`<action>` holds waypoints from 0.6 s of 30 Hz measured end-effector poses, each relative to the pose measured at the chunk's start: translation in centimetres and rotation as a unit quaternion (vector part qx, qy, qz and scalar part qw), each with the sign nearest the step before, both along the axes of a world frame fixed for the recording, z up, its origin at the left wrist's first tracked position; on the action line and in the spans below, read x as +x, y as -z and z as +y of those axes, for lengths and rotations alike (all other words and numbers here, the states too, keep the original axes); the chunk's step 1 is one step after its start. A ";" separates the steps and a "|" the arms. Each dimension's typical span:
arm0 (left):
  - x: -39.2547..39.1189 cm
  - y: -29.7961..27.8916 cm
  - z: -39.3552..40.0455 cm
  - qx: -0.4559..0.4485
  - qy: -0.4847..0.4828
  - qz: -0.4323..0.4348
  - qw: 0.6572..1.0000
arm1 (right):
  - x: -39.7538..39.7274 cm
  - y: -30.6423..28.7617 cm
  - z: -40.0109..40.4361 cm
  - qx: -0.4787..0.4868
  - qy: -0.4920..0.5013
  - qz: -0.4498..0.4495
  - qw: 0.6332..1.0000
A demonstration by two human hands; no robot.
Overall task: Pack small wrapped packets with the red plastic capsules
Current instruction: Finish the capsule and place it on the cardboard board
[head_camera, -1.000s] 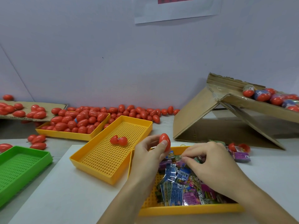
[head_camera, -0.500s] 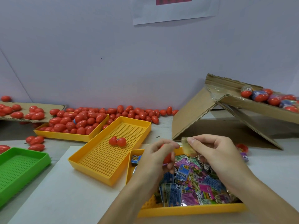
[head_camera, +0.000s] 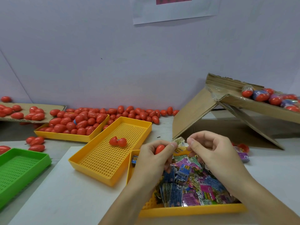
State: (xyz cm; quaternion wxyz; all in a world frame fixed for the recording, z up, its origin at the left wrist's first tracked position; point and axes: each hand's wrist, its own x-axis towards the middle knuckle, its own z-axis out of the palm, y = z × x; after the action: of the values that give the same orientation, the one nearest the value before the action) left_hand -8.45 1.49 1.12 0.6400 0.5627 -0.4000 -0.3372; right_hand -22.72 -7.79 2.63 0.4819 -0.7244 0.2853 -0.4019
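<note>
A red capsule sits in the curled fingers of the left hand, while the right hand pinches a small packet just beside it, above the packet tray. The step in hand looks like loading; next the packet must go inside and the capsule be closed. The middle tray holds one open capsule; the far tray is heaped with capsules.

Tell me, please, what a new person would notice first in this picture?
First, the mass of red capsules strewn along the wall and heaped in the far yellow tray. Then, in the middle, the left hand holds one red capsule while the right hand pinches a small packet, above the near tray full of colourful packets.
</note>
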 end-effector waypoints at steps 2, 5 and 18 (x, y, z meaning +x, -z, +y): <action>0.1 0.1 -0.1 -0.002 -0.007 0.004 1.000 | 0.1 0.1 0.1 -0.023 -0.011 0.005 1.000; 0.2 0.2 -0.1 -0.003 -0.008 0.002 1.000 | 0.2 0.2 0.5 -0.042 -0.027 0.015 0.999; -0.2 -0.4 0.3 0.028 0.002 -0.046 0.999 | -0.1 0.4 0.5 -0.192 -0.032 0.090 0.977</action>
State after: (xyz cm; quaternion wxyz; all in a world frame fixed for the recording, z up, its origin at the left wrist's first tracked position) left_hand -8.65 1.80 1.50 0.6041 0.5948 -0.4206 -0.3230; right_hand -22.80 -7.32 2.27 0.3192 -0.8453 0.2219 -0.3666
